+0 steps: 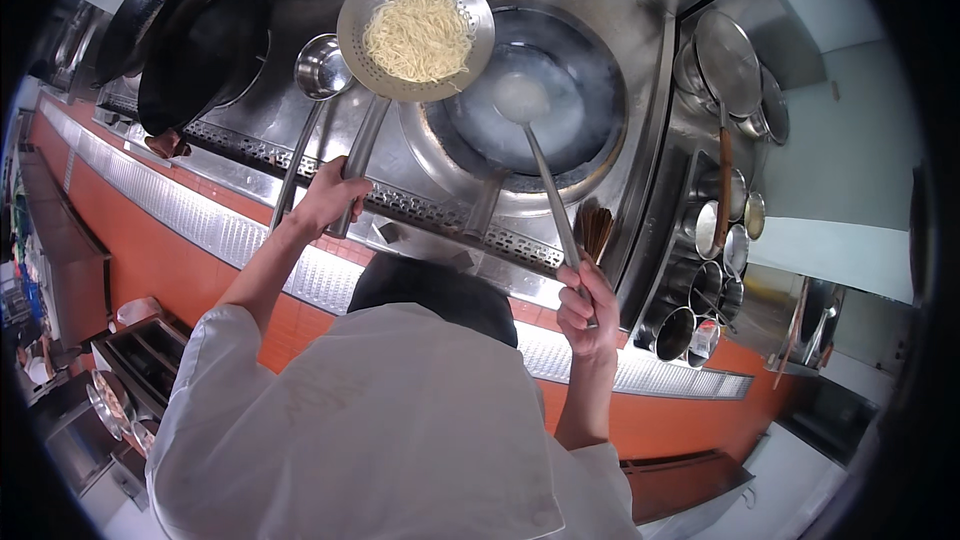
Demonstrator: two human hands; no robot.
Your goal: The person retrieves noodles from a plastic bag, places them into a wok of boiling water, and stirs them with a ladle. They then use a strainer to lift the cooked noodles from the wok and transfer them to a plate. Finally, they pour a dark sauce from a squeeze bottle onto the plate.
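Observation:
My left hand (331, 199) grips the tubular handle of a perforated metal strainer (356, 64). A mound of pale thin noodles (420, 34) lies in the strainer's bowl, which is held up just left of a wok (551, 60). Steaming cloudy liquid (562, 120) fills the wok on the range. My right hand (589, 307) is closed around the long handle of a ladle (547, 180); its bowl dips into the liquid and shows only hazily through the steam. A second, shiny metal ladle (322, 67) rests on the range left of the strainer, its handle passing behind my left wrist.
Dark woks (206, 52) lean at the left on the steel range top (382, 142). A bamboo brush (595, 229) stands right of my ladle's handle. Several metal seasoning pots (694, 285) line the right side, below a wooden-handled strainer (727, 64). A perforated drain strip (450, 221) edges the range.

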